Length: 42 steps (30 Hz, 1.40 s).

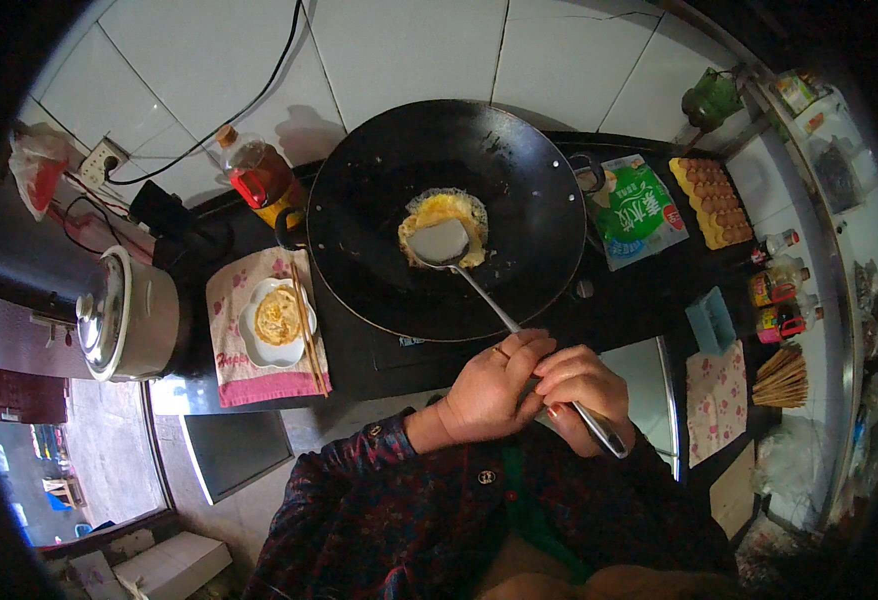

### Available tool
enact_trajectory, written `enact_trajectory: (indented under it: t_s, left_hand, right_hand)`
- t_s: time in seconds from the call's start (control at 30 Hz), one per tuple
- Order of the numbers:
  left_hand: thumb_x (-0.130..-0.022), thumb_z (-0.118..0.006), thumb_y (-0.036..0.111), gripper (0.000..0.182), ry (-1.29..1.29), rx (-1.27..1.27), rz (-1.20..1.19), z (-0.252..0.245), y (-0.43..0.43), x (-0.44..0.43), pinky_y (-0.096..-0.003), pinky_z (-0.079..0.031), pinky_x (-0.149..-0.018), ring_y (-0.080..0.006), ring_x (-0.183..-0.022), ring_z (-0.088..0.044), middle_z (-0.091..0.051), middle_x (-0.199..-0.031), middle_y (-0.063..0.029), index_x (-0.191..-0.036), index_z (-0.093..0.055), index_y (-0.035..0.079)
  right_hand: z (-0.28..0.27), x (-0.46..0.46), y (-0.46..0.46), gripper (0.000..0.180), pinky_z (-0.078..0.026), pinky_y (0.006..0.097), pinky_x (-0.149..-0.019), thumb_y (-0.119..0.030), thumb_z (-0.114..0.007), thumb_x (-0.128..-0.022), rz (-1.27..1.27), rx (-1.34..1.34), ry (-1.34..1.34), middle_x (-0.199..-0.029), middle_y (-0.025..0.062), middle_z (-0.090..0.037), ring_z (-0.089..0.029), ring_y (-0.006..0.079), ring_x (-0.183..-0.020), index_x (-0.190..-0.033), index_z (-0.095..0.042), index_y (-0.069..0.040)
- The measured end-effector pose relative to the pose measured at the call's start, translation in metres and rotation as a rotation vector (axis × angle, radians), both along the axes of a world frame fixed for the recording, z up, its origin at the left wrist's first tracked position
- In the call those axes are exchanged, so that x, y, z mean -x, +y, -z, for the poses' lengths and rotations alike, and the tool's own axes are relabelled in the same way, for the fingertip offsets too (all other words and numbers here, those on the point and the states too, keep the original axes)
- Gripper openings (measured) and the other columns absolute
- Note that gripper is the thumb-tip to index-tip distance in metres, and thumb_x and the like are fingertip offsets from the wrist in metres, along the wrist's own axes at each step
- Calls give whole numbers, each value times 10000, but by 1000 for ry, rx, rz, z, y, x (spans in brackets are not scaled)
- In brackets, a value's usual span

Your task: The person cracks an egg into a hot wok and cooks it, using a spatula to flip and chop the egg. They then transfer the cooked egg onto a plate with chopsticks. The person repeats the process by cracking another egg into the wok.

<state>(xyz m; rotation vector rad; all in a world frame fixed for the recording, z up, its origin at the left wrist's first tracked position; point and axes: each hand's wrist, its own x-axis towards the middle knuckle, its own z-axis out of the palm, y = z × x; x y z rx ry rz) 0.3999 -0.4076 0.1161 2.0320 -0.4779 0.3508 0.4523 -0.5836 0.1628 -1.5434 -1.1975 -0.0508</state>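
Observation:
In front of me sits a black wok (364, 285) with a fried egg (450, 202) in its middle. The broad head of a metal wok spatula (439, 241) lies over the egg and hides part of it. Its handle slants down towards me. My left hand (491, 386) is closed around the handle's middle, and my right hand (589, 390) grips it nearer the end, whose tip sticks out below. The fingers of both hands touch. Left of the wok, a white scalloped plate (251, 341) holds another fried egg (280, 315), with wooden chopsticks (305, 322) across its right edge.
A patterned towel (229, 292) lies under the plate. A lidded pot (143, 322) and an oil bottle (255, 172) stand left. To the right are a green food packet (638, 210), an egg tray (701, 202), several bottles (780, 289) and a blue container (711, 322). Tiled wall behind.

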Motion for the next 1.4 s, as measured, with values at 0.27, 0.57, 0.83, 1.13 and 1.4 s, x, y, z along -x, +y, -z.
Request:
enact_trajectory:
  t_s: [0.27, 0.57, 0.83, 1.13, 1.4]
  left_hand:
    - [-770, -710, 116, 541, 13, 11, 13, -1, 1, 0, -428, -537, -927, -389, -1127, -615, -592, -1262, -217, -1258, -521, -20]
    - [-773, -711, 137, 541, -58, -7, 26, -7, 2, 2, -429, -541, -917, -396, -1113, -621, -595, -1252, -225, -1255, -526, -23]
    - [-787, -724, 57, 614, -203, 87, 86, -14, 1, 2, -424, -531, -963, -414, -1195, -588, -499, -1386, -276, -1339, -474, -41]
    - [-783, -689, -33, 589, -378, 171, 142, -16, 4, 8, -400, -571, -900, -403, -1150, -625, -488, -1393, -282, -1333, -477, -46]
    - [-787, -676, -44, 548, -375, 165, 158, -16, 5, 7, -383, -596, -828, -372, -1062, -666, -520, -1351, -276, -1302, -486, -45]
  right_hand:
    - [-3, 2, 1, 119, -535, 405, -812, 23, -658, -778, 7, 38, 4, -934, 128, -673, -661, 314, -931, -884, -626, -21]
    - [-12, 5, 0, 142, -533, 404, -818, 33, -657, -754, -5, 25, 25, -926, 127, -670, -658, 310, -922, -880, -622, -22]
    - [-46, -7, -15, 105, -526, 408, -831, 22, -647, -783, -98, 84, -7, -957, 138, -672, -673, 311, -963, -868, -619, -32]
    - [-154, -63, -54, 389, -595, 368, -643, -338, -631, -976, -36, 245, 36, -783, 107, -603, -612, 253, -777, -744, -551, -36]
    - [-182, -111, -36, 223, -596, 372, -707, -179, -613, -883, -177, 398, 276, -788, 155, -623, -641, 263, -814, -756, -554, -6]
